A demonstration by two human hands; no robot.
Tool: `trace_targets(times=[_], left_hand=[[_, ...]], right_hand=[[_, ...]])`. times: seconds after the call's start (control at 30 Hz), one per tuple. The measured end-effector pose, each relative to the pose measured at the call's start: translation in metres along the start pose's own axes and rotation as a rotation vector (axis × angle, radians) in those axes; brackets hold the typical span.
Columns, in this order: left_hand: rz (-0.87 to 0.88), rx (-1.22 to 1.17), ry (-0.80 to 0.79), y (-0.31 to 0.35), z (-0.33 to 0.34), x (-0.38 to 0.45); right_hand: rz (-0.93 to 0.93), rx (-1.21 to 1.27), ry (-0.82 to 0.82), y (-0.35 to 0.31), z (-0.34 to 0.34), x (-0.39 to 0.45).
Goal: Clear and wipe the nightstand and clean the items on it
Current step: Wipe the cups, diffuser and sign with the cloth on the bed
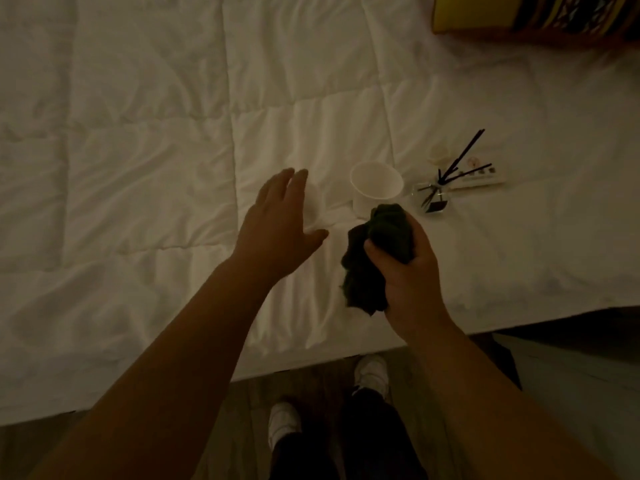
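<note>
On the white quilted bed (138, 150) stand the nightstand's items. A white cup (375, 185) sits upright with its mouth open. Left of it a second white object (317, 206) is mostly hidden behind my left hand (280, 226), whose fingers are spread and straight over it. My right hand (408, 275) grips a crumpled dark green cloth (374, 251) just in front of the cup. Right of the cup stands a small glass reed diffuser (434, 199) with dark sticks. Behind it lies a flat white power strip (481, 176).
A yellow patterned cushion (533, 15) lies at the bed's far right corner. The bed's near edge runs diagonally across the lower view, with wooden floor and my white shoes (372, 372) below it. A dark gap beside the bed shows at the right.
</note>
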State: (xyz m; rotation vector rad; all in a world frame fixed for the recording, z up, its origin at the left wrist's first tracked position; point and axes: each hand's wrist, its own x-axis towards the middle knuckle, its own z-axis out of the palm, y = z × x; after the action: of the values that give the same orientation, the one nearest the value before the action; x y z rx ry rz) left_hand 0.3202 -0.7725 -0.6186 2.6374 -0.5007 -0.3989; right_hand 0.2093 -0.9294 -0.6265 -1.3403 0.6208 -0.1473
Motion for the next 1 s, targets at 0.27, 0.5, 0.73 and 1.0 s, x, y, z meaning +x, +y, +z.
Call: trace_targets(times=[0.27,0.5,0.73,1.0], left_hand=[[-0.145,-0.005,-0.002,-0.020,0.030,0.033],[-0.169,-0.905,-0.057,-0.018,-0.014,-0.028],[0.030,-0.633,0.042,-0.036,-0.060,-0.042],[-0.163,-1.116,0.191,-0.028,-0.050,-0.046]], right_hand=[[0.120,0.069,-0.115,0.000,0.011,0.025],[-0.553,-0.631,-0.367,-0.033,0.063,0.030],[-0.118,-0.340,-0.405,-0.055,0.101,0.042],[0.044,0.155,-0.305,-0.042,0.111,0.019]])
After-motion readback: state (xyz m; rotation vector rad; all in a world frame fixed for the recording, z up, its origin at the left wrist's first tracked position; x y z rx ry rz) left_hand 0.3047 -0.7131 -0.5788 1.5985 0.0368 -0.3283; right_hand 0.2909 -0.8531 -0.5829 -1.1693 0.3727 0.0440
